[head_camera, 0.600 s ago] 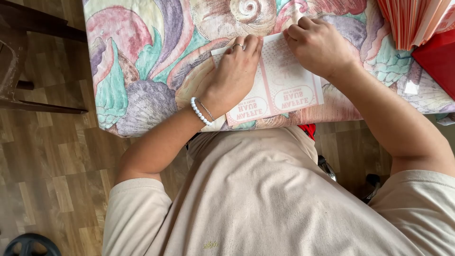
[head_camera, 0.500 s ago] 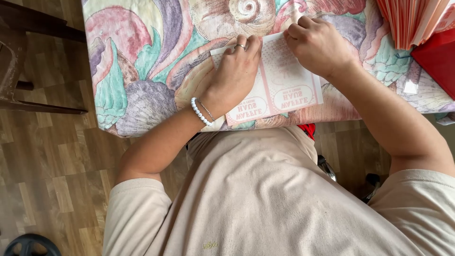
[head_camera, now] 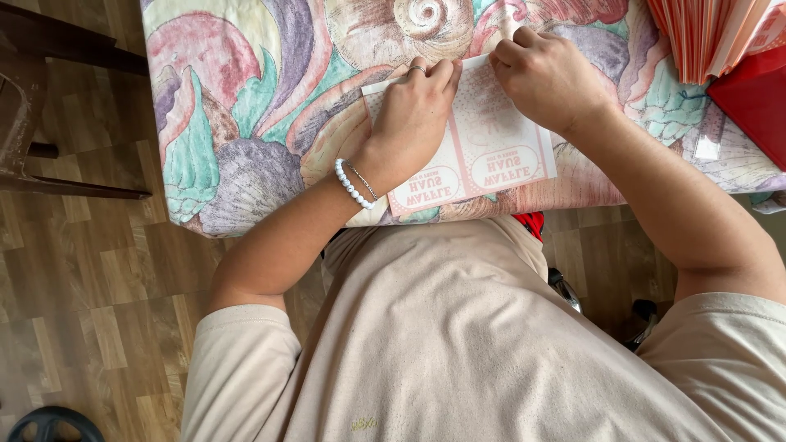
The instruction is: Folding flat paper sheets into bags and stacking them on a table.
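On the counter (head_camera: 246, 123), which is draped in a pastel cloth printed with big seashells, a white paper sheet (head_camera: 491, 151) with pink printing lies flat near the edge closest to you. It is divided down the middle into two matching panels, each with a framed pink label at its near end, and its near edge sits just short of where the cloth falls over the counter's rim.

Your left hand (head_camera: 413, 123) lies palm down on the left panel, fingers stretched toward the far edge of the sheet, pressing it flat rather than clasping it, so that grip is released. It wears a ring, and a beaded white bracelet (head_camera: 352, 184) with a thin chain circles the wrist. Your right hand (head_camera: 544, 78) is curled over the far right corner of the sheet, its grip clenched with the fingertips pinching the paper's far edge (just how much paper is caught between them is hidden by the knuckles).

A fanned stack of orange-pink paper sheets (head_camera: 704, 37) stands at the far right of the counter, with a red box (head_camera: 757, 98) just beside it. Below the counter, a wood-pattern floor (head_camera: 90, 286) shows.
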